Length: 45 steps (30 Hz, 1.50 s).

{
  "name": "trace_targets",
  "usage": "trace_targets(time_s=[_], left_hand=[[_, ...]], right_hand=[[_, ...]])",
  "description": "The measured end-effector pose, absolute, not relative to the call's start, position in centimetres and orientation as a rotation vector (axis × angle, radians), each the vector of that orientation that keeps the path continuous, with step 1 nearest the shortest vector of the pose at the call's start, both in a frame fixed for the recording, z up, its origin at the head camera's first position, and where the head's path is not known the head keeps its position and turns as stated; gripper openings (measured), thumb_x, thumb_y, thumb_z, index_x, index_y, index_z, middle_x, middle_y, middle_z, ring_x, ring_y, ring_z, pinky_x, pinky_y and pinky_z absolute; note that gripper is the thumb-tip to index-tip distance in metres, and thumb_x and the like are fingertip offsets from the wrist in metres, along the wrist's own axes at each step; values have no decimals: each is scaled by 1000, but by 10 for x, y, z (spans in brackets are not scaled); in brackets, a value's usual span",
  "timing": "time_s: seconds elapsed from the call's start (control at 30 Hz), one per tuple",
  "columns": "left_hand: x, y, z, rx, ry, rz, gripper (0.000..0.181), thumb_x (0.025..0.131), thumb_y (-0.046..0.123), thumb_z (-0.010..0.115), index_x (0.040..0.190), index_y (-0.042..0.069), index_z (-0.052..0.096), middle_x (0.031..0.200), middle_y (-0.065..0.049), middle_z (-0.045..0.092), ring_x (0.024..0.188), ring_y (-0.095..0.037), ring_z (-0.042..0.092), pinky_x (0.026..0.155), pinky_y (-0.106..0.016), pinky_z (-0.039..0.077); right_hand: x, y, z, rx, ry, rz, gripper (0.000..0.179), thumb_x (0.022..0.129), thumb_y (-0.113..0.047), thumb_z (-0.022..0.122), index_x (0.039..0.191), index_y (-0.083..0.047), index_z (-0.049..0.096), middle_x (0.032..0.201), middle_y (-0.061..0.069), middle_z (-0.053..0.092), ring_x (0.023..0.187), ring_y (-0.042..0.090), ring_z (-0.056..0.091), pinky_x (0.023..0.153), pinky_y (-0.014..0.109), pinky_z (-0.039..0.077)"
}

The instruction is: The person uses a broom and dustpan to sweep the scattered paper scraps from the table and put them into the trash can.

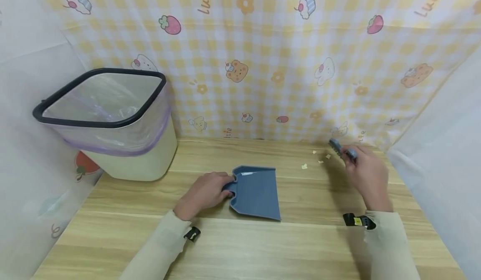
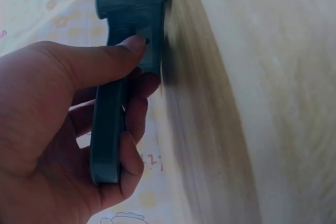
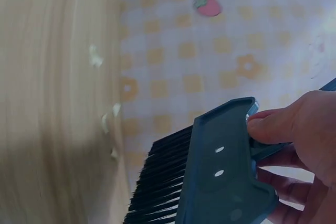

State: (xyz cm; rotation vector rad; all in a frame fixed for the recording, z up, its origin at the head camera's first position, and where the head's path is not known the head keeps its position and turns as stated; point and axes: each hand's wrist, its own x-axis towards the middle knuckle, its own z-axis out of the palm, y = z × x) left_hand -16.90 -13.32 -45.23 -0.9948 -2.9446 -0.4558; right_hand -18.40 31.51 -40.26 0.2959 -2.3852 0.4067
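Observation:
A blue dustpan (image 1: 257, 194) lies on the wooden table, its wide edge toward the right. My left hand (image 1: 206, 191) grips its handle (image 2: 107, 135), thumb on top and fingers curled around, as the left wrist view shows. At the right, my right hand (image 1: 368, 173) holds a small blue brush (image 3: 226, 166) by its handle, with dark bristles (image 3: 163, 174). The brush is raised above the table. Several small pale scraps (image 1: 304, 166) lie on the wood to the left of the brush, apart from both brush and dustpan.
A cream bin (image 1: 161, 163) with a black rim and a clear liner stands at the back left of the table (image 1: 285, 250). Behind the table hangs a yellow checked cloth (image 1: 263, 42). White sheeting (image 1: 451, 138) closes the sides.

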Motion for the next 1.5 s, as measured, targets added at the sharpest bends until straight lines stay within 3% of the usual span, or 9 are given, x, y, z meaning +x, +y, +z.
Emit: trace_targets(time_s=[0.23,0.47,0.87,1.0,1.23,1.5], left_hand=[[-167,-133,-455,-991,-2900,-415,37,102,24,82,133,3,76,116,-8,78,104,-28,77,91,-45,63],[-165,-132,-455,-999,-2879,-419,37,101,22,83,132,3,77,117,-9,79,104,-29,77,90,-46,64],[-165,-130,-453,-1010,-2875,-402,36,101,21,82,131,2,77,119,-10,78,108,-29,77,93,-46,63],[-165,-131,-451,-1013,-2874,-395,36,102,21,82,131,2,77,120,-10,78,109,-30,77,93,-46,63],[-165,-131,-451,-999,-2897,-398,36,102,21,82,132,3,77,118,-10,78,108,-30,77,92,-46,63],[-164,-132,-452,-1008,-2855,-384,37,100,19,83,132,2,77,114,-9,79,102,-29,78,85,-45,64]], right_hand=[[-212,322,-406,361,-2479,327,15,93,-5,85,107,-5,81,101,17,79,75,41,71,61,57,55],[-227,320,-411,445,-2593,368,17,94,-6,85,111,-8,81,107,18,80,73,38,72,62,59,57],[-212,301,-404,564,-2669,477,11,97,-6,84,106,-12,82,105,15,81,92,43,77,79,66,59],[-203,292,-398,654,-2667,532,14,94,-3,85,103,-13,83,102,8,82,91,35,78,80,61,60],[-182,277,-390,824,-2700,606,21,92,1,86,99,-18,83,103,-4,81,83,13,74,73,42,59],[-158,273,-378,965,-2751,692,28,93,-1,86,103,-26,81,100,-18,77,84,2,71,71,36,60]])
